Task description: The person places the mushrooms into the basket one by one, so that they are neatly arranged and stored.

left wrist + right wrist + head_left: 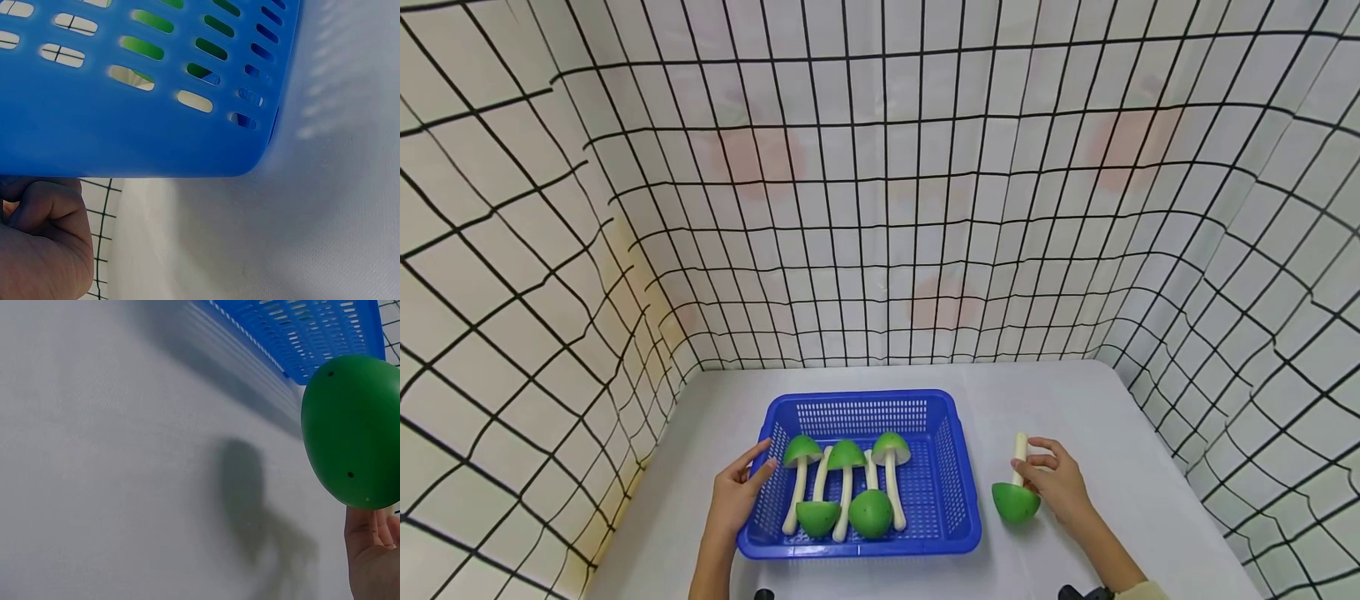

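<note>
The person's right hand (1060,487) is curling its fingers round the pale stem of a toy mushroom with a glossy green plastic cap (1017,500), holding it on or just above the white tabletop (1075,400) just right of the blue slotted plastic basket (955,467), cap end pointing toward the person; the right wrist view is showing the cap (353,428) casting a shadow on the cloth, so it may be lifting slightly. The left hand (737,492) is resting with fairly straight fingers against the basket's left rim, seemingly steadying it. Five more green-capped mushrooms (846,487) are lying side by side in the basket's left half, leaving its right half free. Open table is lying right of and behind the basket, before the black-gridded white curtain (880,208) closing in on three sides
</note>
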Demonstrator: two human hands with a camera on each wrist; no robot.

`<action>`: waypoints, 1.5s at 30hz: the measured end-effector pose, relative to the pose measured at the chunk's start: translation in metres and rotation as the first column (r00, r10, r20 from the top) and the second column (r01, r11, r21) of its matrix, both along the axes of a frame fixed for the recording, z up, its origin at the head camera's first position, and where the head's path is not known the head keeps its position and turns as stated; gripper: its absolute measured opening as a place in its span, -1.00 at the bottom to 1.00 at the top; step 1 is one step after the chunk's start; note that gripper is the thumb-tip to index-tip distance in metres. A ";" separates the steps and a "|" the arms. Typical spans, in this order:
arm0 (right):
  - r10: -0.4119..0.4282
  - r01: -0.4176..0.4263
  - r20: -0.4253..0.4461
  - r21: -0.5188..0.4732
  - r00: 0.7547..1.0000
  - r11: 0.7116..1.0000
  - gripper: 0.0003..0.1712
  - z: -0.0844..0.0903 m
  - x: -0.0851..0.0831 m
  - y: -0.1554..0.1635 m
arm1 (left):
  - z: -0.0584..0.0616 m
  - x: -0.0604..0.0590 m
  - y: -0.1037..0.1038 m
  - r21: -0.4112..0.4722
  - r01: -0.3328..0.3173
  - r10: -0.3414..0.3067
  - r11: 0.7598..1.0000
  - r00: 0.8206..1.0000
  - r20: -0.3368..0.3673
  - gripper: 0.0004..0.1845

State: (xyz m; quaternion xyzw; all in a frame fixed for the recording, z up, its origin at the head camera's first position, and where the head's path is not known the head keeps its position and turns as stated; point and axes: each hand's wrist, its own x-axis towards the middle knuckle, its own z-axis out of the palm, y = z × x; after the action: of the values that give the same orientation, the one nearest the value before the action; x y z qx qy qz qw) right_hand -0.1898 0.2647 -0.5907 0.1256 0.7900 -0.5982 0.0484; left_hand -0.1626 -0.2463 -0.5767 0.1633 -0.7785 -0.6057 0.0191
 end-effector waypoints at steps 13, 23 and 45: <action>-0.016 0.015 -0.067 -0.019 0.998 1.000 -0.21 0.003 -0.005 -0.004 | 0.005 0.002 0.001 0.002 0.013 -0.013 1.000 1.000 -0.023 -0.41; -0.023 0.020 -0.090 -0.029 0.996 0.999 -0.22 0.007 -0.010 -0.006 | 0.005 0.001 0.002 0.006 0.008 -0.008 1.000 1.000 -0.021 -0.40; 0.012 -0.014 -0.124 -0.020 0.992 1.000 -0.23 0.022 -0.015 -0.018 | 0.005 0.002 0.001 0.015 0.009 -0.008 1.000 1.000 -0.015 -0.39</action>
State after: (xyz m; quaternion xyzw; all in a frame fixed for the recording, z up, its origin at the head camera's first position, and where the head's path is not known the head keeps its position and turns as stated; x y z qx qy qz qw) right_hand -0.2044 0.2468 -0.5687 0.0827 0.7861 -0.6125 0.0046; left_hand -0.1604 -0.2449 -0.5717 0.1555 -0.7746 -0.6127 0.0211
